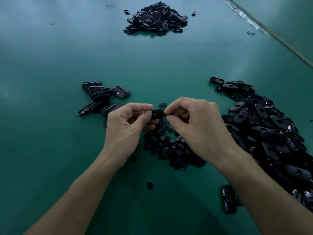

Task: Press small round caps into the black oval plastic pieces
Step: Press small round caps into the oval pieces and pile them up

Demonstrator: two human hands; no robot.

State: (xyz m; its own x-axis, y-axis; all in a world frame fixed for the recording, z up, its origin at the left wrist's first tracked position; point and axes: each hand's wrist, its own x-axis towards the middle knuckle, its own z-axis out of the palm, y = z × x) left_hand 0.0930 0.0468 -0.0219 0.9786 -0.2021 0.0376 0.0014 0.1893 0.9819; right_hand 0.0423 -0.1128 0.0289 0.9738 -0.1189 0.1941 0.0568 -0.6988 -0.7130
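My left hand [128,124] pinches a black oval plastic piece [157,114] above the green table, its hole facing up. My right hand [194,126] meets the piece's right end with thumb and forefinger pinched together; whether a small cap sits between those fingertips is hidden. Beneath both hands lies a heap of small round caps [171,146]. A big pile of oval pieces [264,133] with open holes spreads to the right.
A small stack of oval pieces [101,95] lies left of my hands, and another heap [155,18] sits far back. Stray caps [149,185] rest near my forearms. The table edge [279,39] runs diagonally at the upper right.
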